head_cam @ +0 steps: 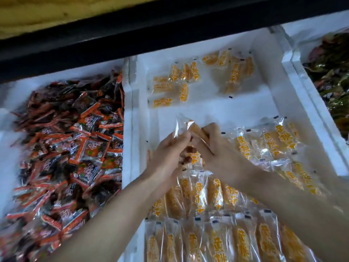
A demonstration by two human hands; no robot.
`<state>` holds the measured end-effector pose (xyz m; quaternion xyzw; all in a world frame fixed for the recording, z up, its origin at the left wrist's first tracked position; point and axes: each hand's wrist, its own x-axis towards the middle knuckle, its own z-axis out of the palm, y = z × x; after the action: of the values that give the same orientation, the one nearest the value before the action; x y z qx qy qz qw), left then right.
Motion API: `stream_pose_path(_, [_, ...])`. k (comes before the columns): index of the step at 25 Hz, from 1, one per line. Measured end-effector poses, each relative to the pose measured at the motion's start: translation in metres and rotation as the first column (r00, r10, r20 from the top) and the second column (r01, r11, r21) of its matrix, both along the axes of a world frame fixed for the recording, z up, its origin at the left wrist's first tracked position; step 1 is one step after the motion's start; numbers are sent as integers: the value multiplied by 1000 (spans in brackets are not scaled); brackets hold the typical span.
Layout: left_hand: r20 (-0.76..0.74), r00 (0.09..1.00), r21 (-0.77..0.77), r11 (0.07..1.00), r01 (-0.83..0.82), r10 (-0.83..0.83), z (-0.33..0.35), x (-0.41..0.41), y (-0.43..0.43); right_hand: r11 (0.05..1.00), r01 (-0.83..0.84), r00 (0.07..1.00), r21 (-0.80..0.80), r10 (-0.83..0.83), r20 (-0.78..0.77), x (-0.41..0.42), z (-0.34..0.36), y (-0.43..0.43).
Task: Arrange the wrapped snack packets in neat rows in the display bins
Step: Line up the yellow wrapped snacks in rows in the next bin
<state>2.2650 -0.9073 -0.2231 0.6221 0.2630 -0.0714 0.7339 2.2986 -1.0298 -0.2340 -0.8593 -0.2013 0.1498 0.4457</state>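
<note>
Over the middle white foam bin (245, 108), my left hand (168, 154) and my right hand (211, 144) meet and together grip a small stack of clear-wrapped yellow snack packets (186, 127). The packets' clear ends stick up above my fingers. Below my hands, yellow packets lie in two neat rows (207, 197) at the bin's near end. More yellow packets (273, 142) lie loosely to the right of my hands. Two small loose groups (173, 86) sit at the far end of the bin.
The left bin holds a heap of orange-and-black wrapped packets (71, 148). Dark green and red packets (336, 82) fill the bin at the right. White foam walls (130, 114) divide the bins. A black shelf edge (132, 35) runs overhead at the back.
</note>
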Motion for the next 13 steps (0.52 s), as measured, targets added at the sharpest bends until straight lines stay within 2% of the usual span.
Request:
stream_pose_path(2, [44, 999, -23, 1000, -2, 3, 5, -13, 11, 999, -31, 998, 13, 30, 55, -8, 3, 5])
stream_pose_path(3, [61, 998, -28, 1000, -9, 11, 7, -19, 17, 998, -38, 999, 57, 36, 27, -11, 4, 7])
stream_pose_path(5, [67, 997, -31, 999, -32, 34, 10, -30, 30, 985, -32, 987, 172, 58, -149, -19, 8, 13])
stream_pose_path(7, [63, 998, 22, 999, -34, 32, 11, -37, 39, 967, -32, 936, 253, 118, -332, -27, 11, 19])
stream_pose_path(10, [97, 995, 70, 997, -37, 30, 10, -44, 49, 942, 25, 837, 334, 163, -523, -33, 12, 24])
stream_pose_path(13, [122, 992, 51, 998, -49, 42, 11, -48, 55, 863, 127, 711, 488, 264, -652, -37, 18, 27])
